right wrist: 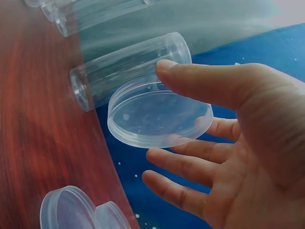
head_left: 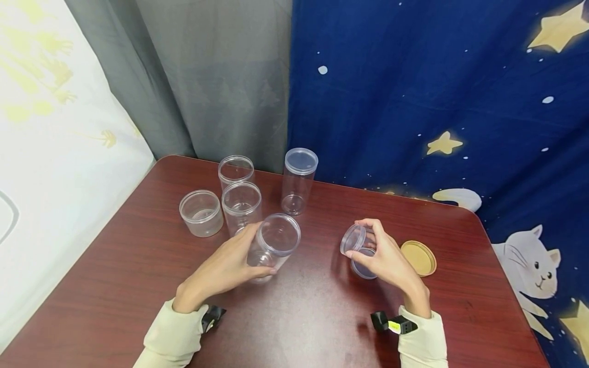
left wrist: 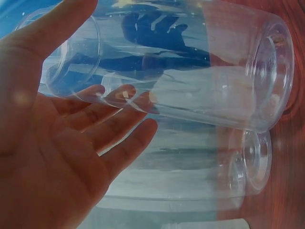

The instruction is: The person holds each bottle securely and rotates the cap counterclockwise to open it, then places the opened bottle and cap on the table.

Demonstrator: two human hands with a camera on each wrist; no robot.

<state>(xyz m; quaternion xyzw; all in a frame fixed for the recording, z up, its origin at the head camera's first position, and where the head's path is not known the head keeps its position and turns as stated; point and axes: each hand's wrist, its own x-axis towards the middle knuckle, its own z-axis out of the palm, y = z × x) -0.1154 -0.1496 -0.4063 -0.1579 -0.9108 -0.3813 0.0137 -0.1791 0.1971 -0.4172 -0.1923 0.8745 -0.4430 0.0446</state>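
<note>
My left hand (head_left: pixel 224 268) holds a tall clear plastic jar (head_left: pixel 279 236) near its open mouth, thumb on one side and fingers on the other. In the left wrist view the jar (left wrist: pixel 190 71) lies across the picture, its base close to the wood. A clear round lid (head_left: pixel 352 240) is tilted between the thumb and fingers of my right hand (head_left: pixel 388 258). That same lid (right wrist: pixel 157 117) shows its shallow inside in the right wrist view. Below it on the table rests another clear lid (head_left: pixel 364 270), partly hidden by the hand.
Behind my left hand stand two open clear jars, a front one (head_left: pixel 241 200) and a rear one (head_left: pixel 235 168). A short clear tub (head_left: pixel 201 213) is left of them. A lidded tall jar (head_left: pixel 300 174) stands at the table's back edge. A gold lid (head_left: pixel 418 258) lies right.
</note>
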